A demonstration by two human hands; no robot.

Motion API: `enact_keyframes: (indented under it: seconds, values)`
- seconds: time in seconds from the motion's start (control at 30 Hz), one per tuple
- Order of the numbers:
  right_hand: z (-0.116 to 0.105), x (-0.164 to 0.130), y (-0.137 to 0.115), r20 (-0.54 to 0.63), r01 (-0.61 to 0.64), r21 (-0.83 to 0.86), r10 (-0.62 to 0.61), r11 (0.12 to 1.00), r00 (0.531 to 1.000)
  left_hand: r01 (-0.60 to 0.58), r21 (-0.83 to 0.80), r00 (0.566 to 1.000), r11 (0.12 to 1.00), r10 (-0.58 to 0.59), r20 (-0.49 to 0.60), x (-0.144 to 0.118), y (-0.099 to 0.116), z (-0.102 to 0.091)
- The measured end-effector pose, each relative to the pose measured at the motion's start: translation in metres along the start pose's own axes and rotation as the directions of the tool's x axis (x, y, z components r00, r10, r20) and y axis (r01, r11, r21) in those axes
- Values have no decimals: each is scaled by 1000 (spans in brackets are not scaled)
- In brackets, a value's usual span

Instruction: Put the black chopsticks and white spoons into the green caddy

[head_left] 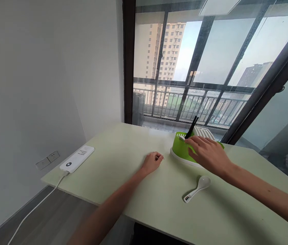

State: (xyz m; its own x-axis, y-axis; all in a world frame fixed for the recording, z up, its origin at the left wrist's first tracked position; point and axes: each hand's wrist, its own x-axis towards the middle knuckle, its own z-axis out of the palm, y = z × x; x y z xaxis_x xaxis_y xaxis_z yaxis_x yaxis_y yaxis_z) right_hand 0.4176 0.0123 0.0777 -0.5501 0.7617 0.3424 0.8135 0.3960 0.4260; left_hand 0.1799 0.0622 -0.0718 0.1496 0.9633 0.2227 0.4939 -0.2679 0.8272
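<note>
A green cutlery drainer point(180, 147) on a white base stands on the pale green table point(123, 163), with black chopsticks point(192, 127) sticking up out of it. My right hand point(206, 153) reaches over the drainer's near side, fingers spread on its rim beside the chopsticks, holding nothing that I can see. My left hand point(152, 162) rests on the table to the left of the drainer, fingers curled loosely, nothing in it. A white ceramic spoon point(197, 189) with a barcode label on its handle lies on the table in front of the drainer, below my right forearm.
A white power strip point(77, 158) lies near the table's left edge, its cable hanging to the floor. A wall socket point(47, 160) sits low on the left wall. Behind the table is a large window point(210, 61) with a balcony railing.
</note>
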Motion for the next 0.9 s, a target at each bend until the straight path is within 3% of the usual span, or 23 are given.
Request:
enact_keyframes:
  seconds: [0.1,0.17,0.23,0.37,0.47,0.67,0.9]
  values:
    - [14,-26,5,31,178,112,-182,978,983,4,3,1000,1000,-4,-8,1,-1,1]
    - [30,-41,12,70,301,215,-322,929,944,4,3,1000,1000,-4,-12,1,-2,1]
    - [48,-55,22,107,347,288,-390,893,914,3,3,1000,1000,-3,-13,1,-2,2]
    - [80,-76,42,225,237,383,-339,893,913,3,5,1000,1000,-3,-14,1,-3,1]
    - [89,-85,52,304,149,486,-327,861,895,2,5,1000,1000,-2,-11,0,-3,1]
    - [88,-95,49,379,43,559,-302,828,875,2,9,1000,1000,-2,-8,0,-4,1]
    - [83,-95,25,348,84,563,-328,822,878,-2,18,1000,1000,2,3,0,-4,0]
